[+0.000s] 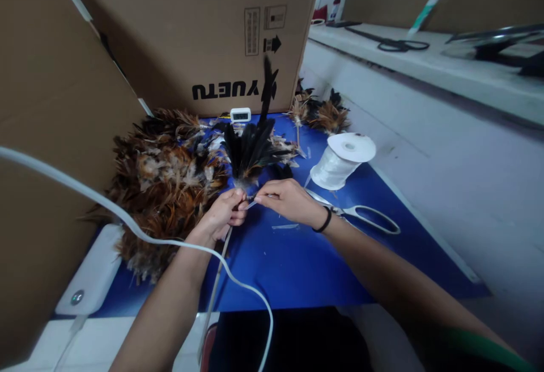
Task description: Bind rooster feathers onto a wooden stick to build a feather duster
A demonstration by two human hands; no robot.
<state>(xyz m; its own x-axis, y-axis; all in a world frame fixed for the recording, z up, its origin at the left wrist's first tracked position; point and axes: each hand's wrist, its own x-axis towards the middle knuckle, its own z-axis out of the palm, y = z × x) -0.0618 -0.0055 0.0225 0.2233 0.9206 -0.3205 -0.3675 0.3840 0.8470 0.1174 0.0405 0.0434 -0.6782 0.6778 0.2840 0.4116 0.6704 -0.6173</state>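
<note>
My left hand [224,212] is closed around a thin stick [216,284] at the base of a bunch of black feathers [250,148]. The feathers fan upward from the fist, one standing much taller than the others. Just to the right, my right hand [289,201] pinches a narrow whitish strip [251,204] that runs across to the left fingers. Whether the strip is wound around the stick is hidden by the fingers. Close behind my right wrist lie white-handled scissors [374,219], partly covered by it. Beyond them stands a spool of white ribbon [338,168].
A large heap of brown feathers [165,191] covers the table's left side. Feather bunches [331,114] lie at the back right, beside a small digital display [240,114]. A white cable [170,242] crosses above my left forearm. Cardboard boxes [191,26] wall the back and left.
</note>
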